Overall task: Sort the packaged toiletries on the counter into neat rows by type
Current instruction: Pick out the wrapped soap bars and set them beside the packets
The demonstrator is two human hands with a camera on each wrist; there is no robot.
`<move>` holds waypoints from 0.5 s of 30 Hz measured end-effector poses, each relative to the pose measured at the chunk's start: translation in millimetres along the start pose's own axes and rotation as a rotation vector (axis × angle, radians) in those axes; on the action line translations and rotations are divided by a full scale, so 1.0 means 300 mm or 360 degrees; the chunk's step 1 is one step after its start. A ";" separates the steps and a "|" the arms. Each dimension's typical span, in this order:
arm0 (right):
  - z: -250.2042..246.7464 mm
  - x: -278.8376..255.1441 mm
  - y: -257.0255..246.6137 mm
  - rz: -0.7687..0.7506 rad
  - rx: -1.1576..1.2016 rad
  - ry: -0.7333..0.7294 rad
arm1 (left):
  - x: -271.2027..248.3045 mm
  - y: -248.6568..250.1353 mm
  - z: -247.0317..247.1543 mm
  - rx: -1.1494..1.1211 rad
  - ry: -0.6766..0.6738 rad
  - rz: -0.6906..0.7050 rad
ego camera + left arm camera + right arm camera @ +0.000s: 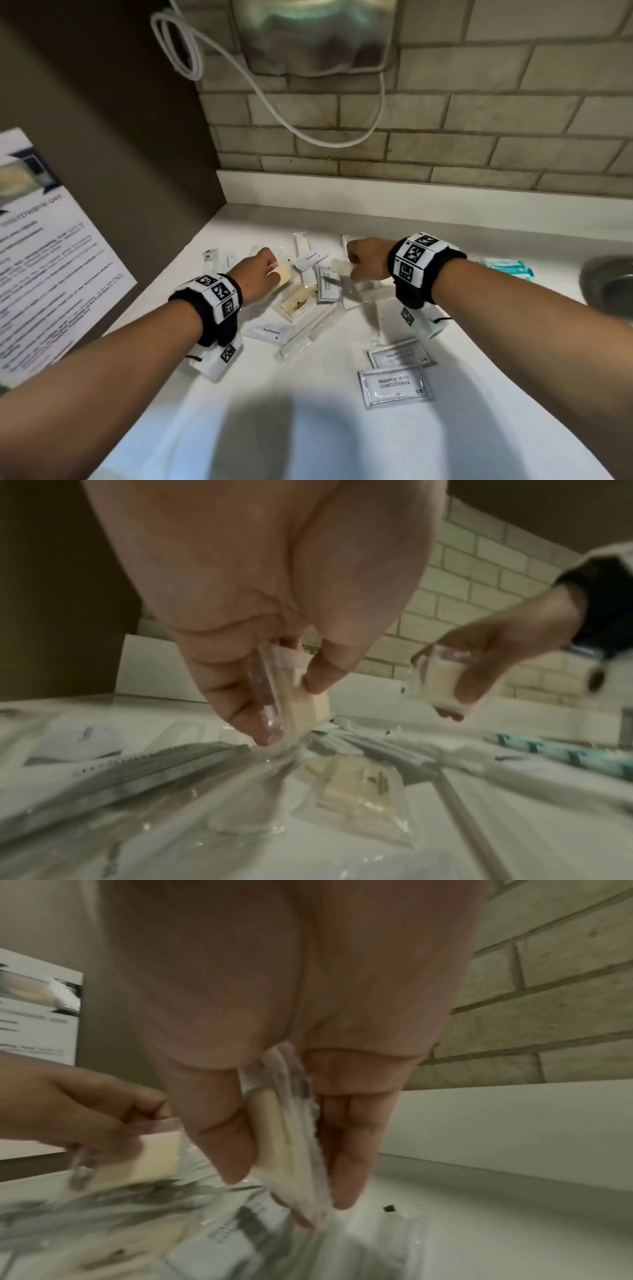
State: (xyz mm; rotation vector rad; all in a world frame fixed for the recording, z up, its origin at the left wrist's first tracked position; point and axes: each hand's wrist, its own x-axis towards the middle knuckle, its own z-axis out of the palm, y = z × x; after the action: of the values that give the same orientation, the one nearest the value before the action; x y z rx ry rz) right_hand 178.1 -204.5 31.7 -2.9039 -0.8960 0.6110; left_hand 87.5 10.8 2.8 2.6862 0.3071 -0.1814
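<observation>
Above the white counter point(513, 233), the left hand point(261, 274) pinches a clear-wrapped cream soap bar point(283, 274) between thumb and fingers, and the right hand point(368, 262) grips a second wrapped soap bar point(342, 266) the same way, both lifted clear of the pile. Beneath and between them lie a third soap packet point(297, 303), toothpaste sachets point(270, 331) and clear sleeves in a jumble. Two shampoo with conditioner sachets point(395, 383) sit apart, nearer the person, one just behind the other.
</observation>
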 end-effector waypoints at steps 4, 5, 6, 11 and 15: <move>0.020 -0.017 -0.078 -0.0050 0.0219 0.0022 | -0.021 0.023 0.046 0.0243 -0.0045 0.0109; 0.028 -0.015 -0.095 -0.0052 0.0258 0.0030 | -0.031 0.025 0.064 0.0302 -0.0072 0.0143; 0.036 -0.012 -0.107 -0.0045 0.0278 0.0034 | -0.038 0.029 0.081 0.0351 -0.0085 0.0185; 0.066 0.000 -0.143 0.0009 0.0313 0.0030 | -0.049 0.037 0.119 0.0437 -0.0081 0.0258; 0.065 0.006 -0.170 0.0004 0.0123 0.0064 | -0.055 0.036 0.107 0.0407 -0.0080 0.0218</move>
State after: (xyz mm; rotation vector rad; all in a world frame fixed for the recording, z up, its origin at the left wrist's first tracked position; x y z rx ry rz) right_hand 144.9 -162.4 21.0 -2.8384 -0.8444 0.5717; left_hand 71.6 -15.5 -18.9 2.9366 0.0878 -0.2615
